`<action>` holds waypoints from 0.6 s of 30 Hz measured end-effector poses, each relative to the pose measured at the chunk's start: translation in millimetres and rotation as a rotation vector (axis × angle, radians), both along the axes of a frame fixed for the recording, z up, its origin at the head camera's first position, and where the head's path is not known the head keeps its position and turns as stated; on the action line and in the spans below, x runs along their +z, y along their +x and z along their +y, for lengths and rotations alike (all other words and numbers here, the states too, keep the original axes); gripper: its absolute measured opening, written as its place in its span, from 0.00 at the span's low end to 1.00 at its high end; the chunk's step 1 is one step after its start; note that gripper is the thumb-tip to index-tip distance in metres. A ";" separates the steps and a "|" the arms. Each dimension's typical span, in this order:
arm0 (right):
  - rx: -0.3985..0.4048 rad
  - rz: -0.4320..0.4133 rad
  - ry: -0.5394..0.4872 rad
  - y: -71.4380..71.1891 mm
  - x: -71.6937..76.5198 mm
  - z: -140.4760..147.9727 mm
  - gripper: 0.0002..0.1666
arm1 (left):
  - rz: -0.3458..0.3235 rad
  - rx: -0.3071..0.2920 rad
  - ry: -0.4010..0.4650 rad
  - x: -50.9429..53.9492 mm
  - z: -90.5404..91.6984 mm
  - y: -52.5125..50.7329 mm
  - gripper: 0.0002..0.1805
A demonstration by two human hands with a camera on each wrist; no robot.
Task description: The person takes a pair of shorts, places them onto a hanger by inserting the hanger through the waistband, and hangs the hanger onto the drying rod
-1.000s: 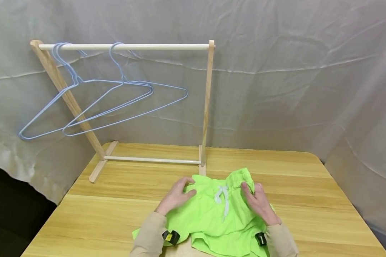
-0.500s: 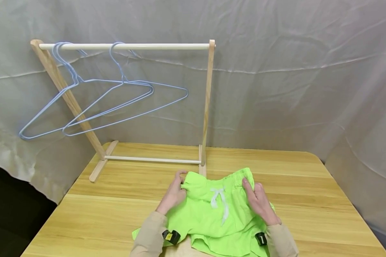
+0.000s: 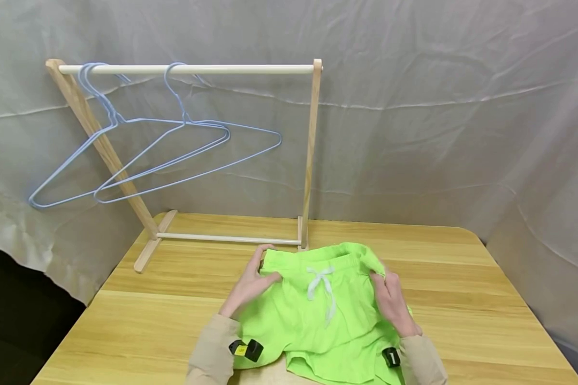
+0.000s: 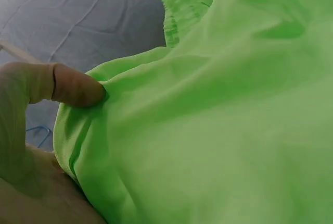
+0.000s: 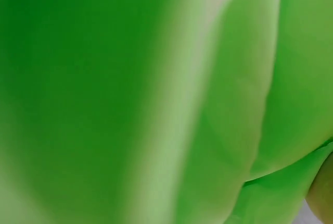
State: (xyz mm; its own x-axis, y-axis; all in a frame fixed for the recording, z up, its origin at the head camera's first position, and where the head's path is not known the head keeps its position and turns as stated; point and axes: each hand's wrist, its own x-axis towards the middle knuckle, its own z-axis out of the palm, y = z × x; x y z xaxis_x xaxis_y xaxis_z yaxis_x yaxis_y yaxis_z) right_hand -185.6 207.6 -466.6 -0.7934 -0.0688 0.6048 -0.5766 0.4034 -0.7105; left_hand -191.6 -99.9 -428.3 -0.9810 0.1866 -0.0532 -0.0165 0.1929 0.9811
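Observation:
Neon green shorts (image 3: 313, 315) with a white drawstring bow (image 3: 321, 280) lie at the table's front, the waistband raised and partly open toward the rack. At the waistband's left end, my left hand (image 3: 250, 283) grips the fabric, thumb in front and fingers behind. The left wrist view has the thumb (image 4: 78, 86) pressing on the green cloth (image 4: 208, 130). My right hand (image 3: 392, 299) pinches the waistband's right side. Green folds (image 5: 234, 104) fill most of the right wrist view, with a bit of skin at its right edge.
A wooden rack (image 3: 310, 155) stands at the table's back left, its rail (image 3: 250, 69) holding several blue wire hangers (image 3: 188, 124). Grey fabric (image 3: 414, 133) hangs behind and at both sides of the wooden table (image 3: 472, 299).
My left hand has moved left and slightly up, drawing the waistband wider. The waistband's back edge now shows, and the bow has shifted left. The right hand has stayed almost in place.

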 end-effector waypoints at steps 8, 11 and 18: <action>-0.002 -0.011 0.066 -3.1 -0.5 1.8 0.37 | 0.138 0.120 -0.094 3.3 -3.1 0.2 0.17; 0.001 -0.033 0.084 -3.0 -1.3 2.1 0.38 | 0.207 0.133 -0.126 4.1 -5.6 1.0 0.14; -0.041 -0.001 0.063 -5.0 -2.2 2.2 0.28 | 0.427 0.176 -0.231 8.3 -9.4 3.5 0.11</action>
State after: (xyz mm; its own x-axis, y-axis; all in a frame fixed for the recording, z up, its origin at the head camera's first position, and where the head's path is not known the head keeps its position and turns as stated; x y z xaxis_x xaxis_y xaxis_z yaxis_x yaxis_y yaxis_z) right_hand -190.6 209.8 -468.8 -0.7967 -0.0743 0.5998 -0.5582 0.4707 -0.6832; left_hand -188.1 -109.3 -420.0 -0.9396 0.0477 0.3389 0.3249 0.4359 0.8393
